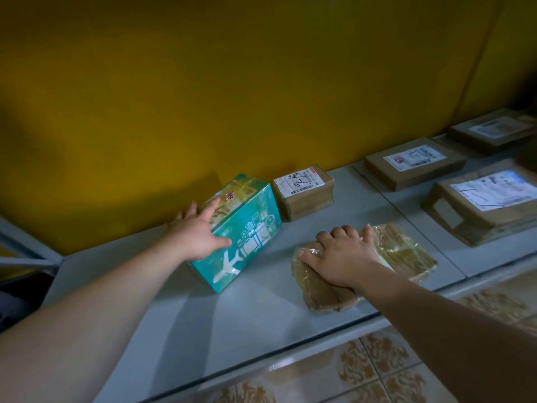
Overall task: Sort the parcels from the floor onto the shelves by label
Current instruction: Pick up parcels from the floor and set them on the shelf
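teal cardboard fills the left of your view: a teal box (247,231) printed with a white aeroplane and parcel drawings sits tilted on the grey shelf (203,309), near the yellow wall (203,82). there is a small sticker with dark handwriting on its top, too blurred to read. your left hand (197,234) lies on that box with the arm stretched forward, fingers straight and spread over the top, thumb on the printed front.

just right of it, a small brown box (303,194) carries a white label with a barcode and bold pen strokes; the print is too small to read.

your right hand (345,257) presses palm-down on a flat brown parcel (406,251) wrapped in clear film, near the shelf's front edge, fingers loosely bent on top, thumb out to the left, not wrapped round it.

further right lie three brown boxes (415,162) with white labels, unreadable.
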